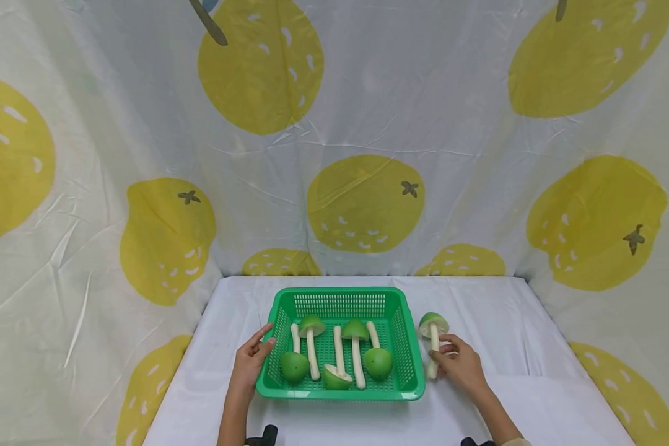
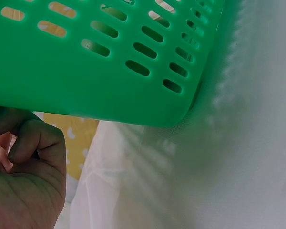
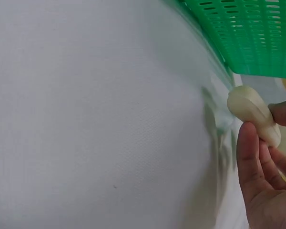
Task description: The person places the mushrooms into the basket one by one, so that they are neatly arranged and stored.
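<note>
A green plastic basket (image 1: pixel 340 394) with slotted walls stands on the white cloth, and several toy mushrooms with green caps and white stems lie inside, some caps toward the back and some toward the front. My left hand (image 1: pixel 249 361) holds the basket's left rim, its fingers curled by the edge in the left wrist view. To the right of the basket, my right hand (image 1: pixel 461 365) pinches another mushroom (image 1: pixel 434 331) by its stem between thumb and fingers, cap pointing away from me. The right wrist view shows the stem's end (image 3: pixel 250 107) near the basket wall; the cap is hidden there.
White cloth (image 1: pixel 513 347) covers the table. Behind and at both sides hang pale curtains with a yellow lemon print (image 1: pixel 365 204). Dark wrist-camera parts (image 1: pixel 267 435) show at the bottom edge.
</note>
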Action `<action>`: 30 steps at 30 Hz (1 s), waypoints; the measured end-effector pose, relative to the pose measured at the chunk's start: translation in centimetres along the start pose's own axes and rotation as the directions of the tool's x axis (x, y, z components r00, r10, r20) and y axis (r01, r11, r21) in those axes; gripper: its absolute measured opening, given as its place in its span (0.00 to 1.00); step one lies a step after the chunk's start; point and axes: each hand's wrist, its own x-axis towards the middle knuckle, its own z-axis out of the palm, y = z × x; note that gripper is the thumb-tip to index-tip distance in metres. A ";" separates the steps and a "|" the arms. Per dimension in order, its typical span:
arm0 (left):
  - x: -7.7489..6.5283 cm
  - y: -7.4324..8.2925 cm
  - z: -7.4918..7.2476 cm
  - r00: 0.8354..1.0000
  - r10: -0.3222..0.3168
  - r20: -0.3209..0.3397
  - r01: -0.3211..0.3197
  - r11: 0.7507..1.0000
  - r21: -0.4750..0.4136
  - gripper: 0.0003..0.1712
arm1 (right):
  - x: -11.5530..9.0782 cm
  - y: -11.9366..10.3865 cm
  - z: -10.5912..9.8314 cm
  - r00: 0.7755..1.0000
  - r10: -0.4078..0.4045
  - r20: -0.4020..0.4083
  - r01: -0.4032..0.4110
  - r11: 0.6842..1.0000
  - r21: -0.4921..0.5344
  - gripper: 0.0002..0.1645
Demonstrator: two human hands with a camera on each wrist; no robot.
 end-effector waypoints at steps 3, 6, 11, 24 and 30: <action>0.1 -0.1 -0.1 1.000 -0.009 -0.002 0.009 1.000 0.011 0.26 | 0.1 -0.2 -0.4 1.000 -0.005 -0.012 0.005 1.000 0.013 0.29; 0.2 0.0 -0.1 1.000 -0.015 0.002 0.015 1.000 0.026 0.27 | 0.1 -0.4 -0.6 1.000 -0.008 -0.011 0.008 1.000 0.016 0.29; 0.2 0.0 -0.1 1.000 -0.021 0.003 0.021 1.000 0.022 0.27 | 0.0 -1.0 -0.9 1.000 -0.021 -0.012 0.021 1.000 0.017 0.29; 0.1 0.1 0.0 1.000 -0.025 0.007 0.025 1.000 0.017 0.28 | 0.0 -2.8 -1.7 0.995 -0.087 -0.050 0.088 0.996 0.033 0.29; 0.1 0.0 0.0 1.000 -0.023 -0.004 0.023 1.000 0.000 0.27 | -0.1 -3.5 -1.9 0.993 -0.101 -0.055 0.103 0.994 0.041 0.28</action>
